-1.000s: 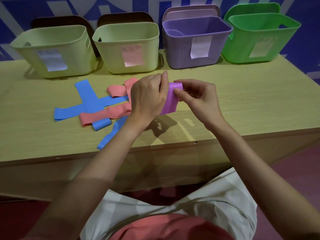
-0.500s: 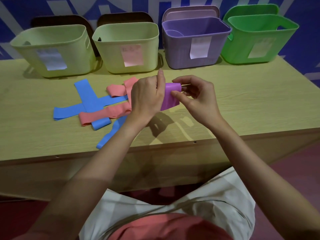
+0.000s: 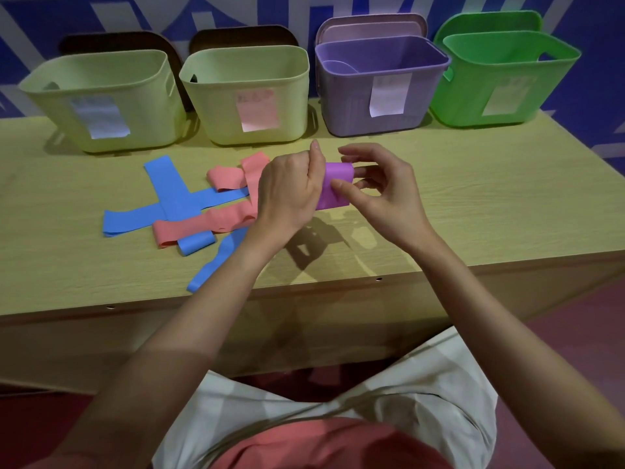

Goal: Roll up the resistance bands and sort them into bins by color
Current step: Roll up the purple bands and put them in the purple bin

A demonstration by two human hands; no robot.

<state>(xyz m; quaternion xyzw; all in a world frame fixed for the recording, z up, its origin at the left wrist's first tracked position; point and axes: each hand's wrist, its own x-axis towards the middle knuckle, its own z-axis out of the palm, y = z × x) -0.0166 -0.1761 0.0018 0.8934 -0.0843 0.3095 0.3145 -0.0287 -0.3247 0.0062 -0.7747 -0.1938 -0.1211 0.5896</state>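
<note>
Here, left hand (image 3: 291,191) grip clamped on purple band (image 3: 333,186), right hand (image 3: 382,194) pinching it.

— Tabletop (image 3: 473,204)? Pale wood-grain laminate, smooth, matt.
— Bins (image 3: 247,96)? Smooth moulded plastic, faint sheen; paper labels (image 3: 389,94) stuck on front.
— Purple band (image 3: 333,187), blue bands (image 3: 172,187), pink bands (image 3: 203,225)? Thin rubbery sheet, smooth, matt.

Right hand (image 3: 382,194) fingers loosened, spread wider; thumb shifted lower on purple band (image 3: 333,187) since earlier.
</note>
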